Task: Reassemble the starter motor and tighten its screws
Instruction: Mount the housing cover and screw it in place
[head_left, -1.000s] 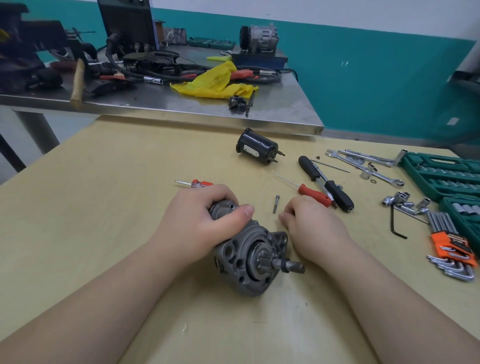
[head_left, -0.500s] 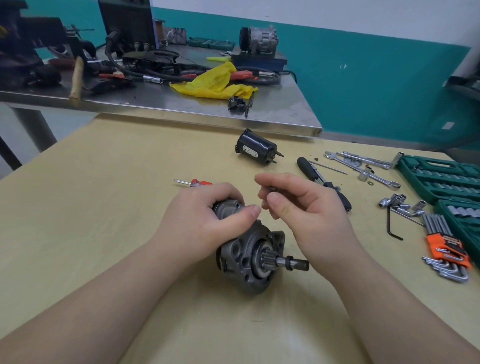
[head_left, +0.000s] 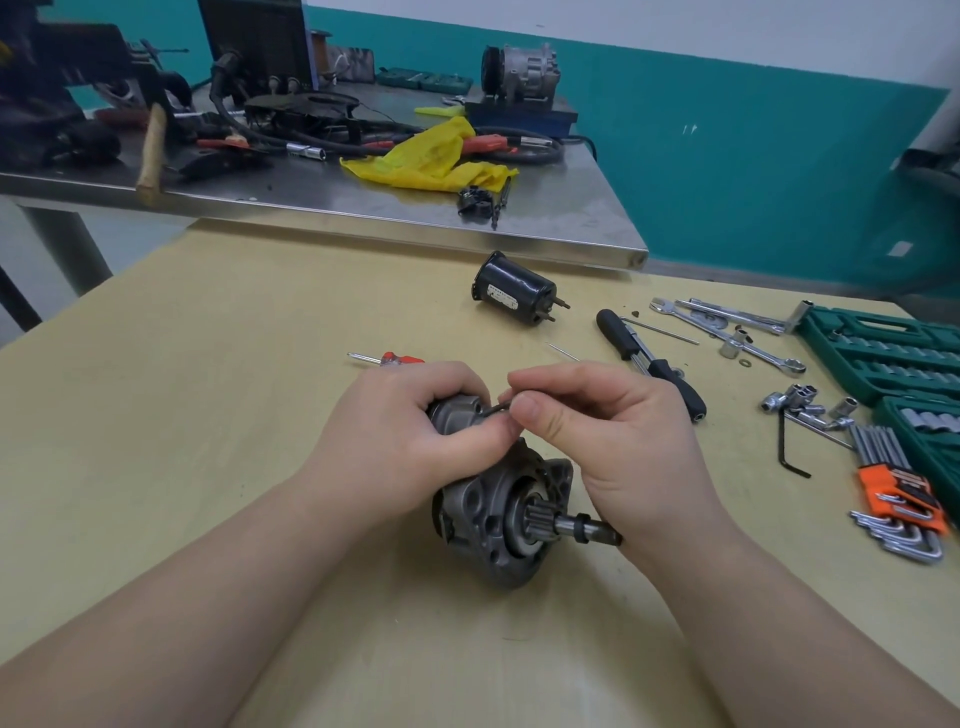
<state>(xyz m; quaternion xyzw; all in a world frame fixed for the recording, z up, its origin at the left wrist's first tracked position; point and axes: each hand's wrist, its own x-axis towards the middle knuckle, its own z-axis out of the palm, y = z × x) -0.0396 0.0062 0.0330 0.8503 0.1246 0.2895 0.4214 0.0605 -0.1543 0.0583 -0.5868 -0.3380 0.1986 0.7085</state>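
The grey starter motor housing (head_left: 496, 512) lies on the wooden table (head_left: 208, 415), pinion shaft pointing right. My left hand (head_left: 400, 441) grips its upper cylindrical part. My right hand (head_left: 602, 436) pinches a small dark screw (head_left: 500, 407) between thumb and forefinger, holding it at the top of the housing beside my left fingers. The black motor cylinder (head_left: 514, 295) lies apart, farther back on the table.
A black-handled driver (head_left: 649, 364), wrenches (head_left: 727, 332), sockets (head_left: 800, 402), an orange hex key set (head_left: 898, 499) and green socket cases (head_left: 893, 353) lie to the right. A small red screwdriver (head_left: 389, 358) lies behind my left hand. A cluttered steel bench (head_left: 519, 223) stands behind.
My right hand picked the screw off the table, lifted it, and brought it left to the top of the housing. My left hand kept its grip.
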